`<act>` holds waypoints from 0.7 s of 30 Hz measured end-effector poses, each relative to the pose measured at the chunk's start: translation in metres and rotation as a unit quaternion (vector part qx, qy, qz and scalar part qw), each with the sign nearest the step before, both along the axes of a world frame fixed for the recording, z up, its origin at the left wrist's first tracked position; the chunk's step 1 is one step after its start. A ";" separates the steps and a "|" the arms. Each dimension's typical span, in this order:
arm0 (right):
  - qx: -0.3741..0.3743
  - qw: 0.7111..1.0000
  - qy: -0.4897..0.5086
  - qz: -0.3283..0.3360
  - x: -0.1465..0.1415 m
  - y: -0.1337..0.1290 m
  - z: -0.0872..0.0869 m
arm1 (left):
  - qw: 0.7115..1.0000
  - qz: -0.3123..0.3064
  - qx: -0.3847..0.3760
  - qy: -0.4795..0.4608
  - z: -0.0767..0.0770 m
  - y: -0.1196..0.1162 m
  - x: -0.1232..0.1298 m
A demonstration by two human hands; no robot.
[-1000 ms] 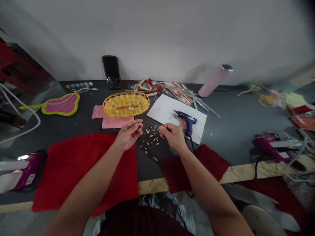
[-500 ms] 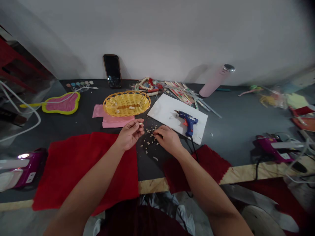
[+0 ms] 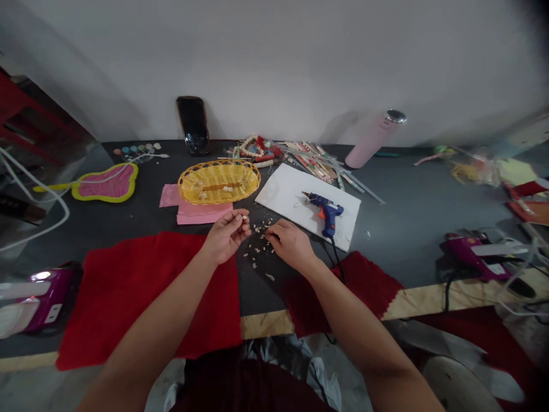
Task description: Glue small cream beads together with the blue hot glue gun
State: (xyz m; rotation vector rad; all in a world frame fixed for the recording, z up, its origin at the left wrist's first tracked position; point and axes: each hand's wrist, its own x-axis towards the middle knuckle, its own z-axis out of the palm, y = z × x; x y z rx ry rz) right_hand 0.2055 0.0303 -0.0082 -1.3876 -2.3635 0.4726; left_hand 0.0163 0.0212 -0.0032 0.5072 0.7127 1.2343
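Left hand pinched a pale bit; right hand, fingers bunched, contents unclear, sat among scattered bits, back from the table's front edge. I judged it picking, needing fingertip delicacy next.

Head-worn camera, close above table, facing forward and down.

A dark maroon top, faintly creased in front — and two bare forearms, tapering smoothly.
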 end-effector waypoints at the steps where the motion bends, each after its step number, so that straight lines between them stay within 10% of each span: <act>1: -0.004 1.000 0.000 0.001 -0.001 0.000 0.000 | 1.000 0.000 0.000 0.000 0.001 0.000 0.000; 11: 0.016 0.996 0.086 -0.032 0.044 0.001 0.030 | 1.000 -0.005 -0.004 -0.009 0.000 0.000 0.000; 16: -0.012 0.970 -0.088 -0.227 0.108 0.025 0.043 | 1.000 -0.012 -0.006 -0.009 -0.004 0.001 0.001; 21: -0.105 0.945 -0.161 -0.264 0.124 0.036 0.029 | 1.000 -0.012 -0.007 -0.013 -0.004 0.003 0.001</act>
